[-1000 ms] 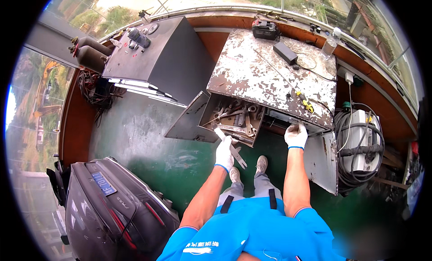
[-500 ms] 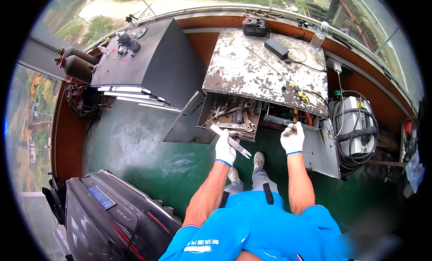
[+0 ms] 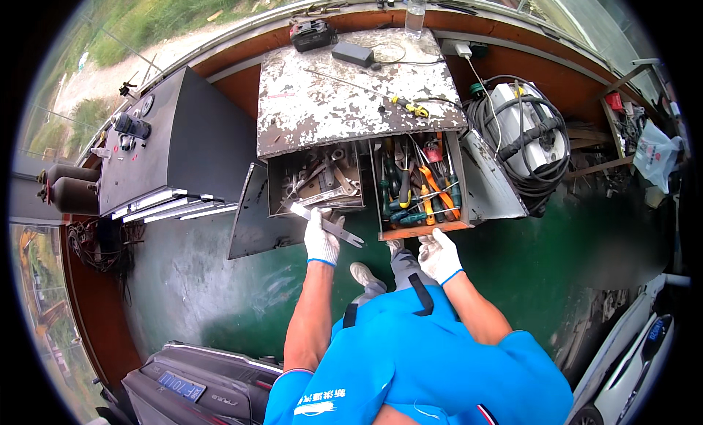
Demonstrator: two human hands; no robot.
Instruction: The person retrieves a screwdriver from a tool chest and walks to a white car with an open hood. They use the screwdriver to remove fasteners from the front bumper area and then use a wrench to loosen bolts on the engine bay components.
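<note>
Green floor [image 3: 253,293] lies below — a silver bar [image 3: 346,236] crosses the left grip [image 3: 320,240].

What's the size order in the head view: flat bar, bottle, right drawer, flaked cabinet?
1. Flaked cabinet
2. Right drawer
3. Bottle and flat bar: unsure; the bar looks longer, the bottle wider.

You are in a workshop, maybe one for cars. Wrenches [image 3: 329,179] fill the left drawer [image 3: 275,180] under the worn cabinet [image 3: 351,121], and screwdrivers [image 3: 405,188] crowd the right drawer [image 3: 407,233] near its right front corner. Metal tanks [image 3: 75,197] stand beside the dark cabinet [image 3: 146,132], and a parked car [image 3: 212,393] is close by.
</note>
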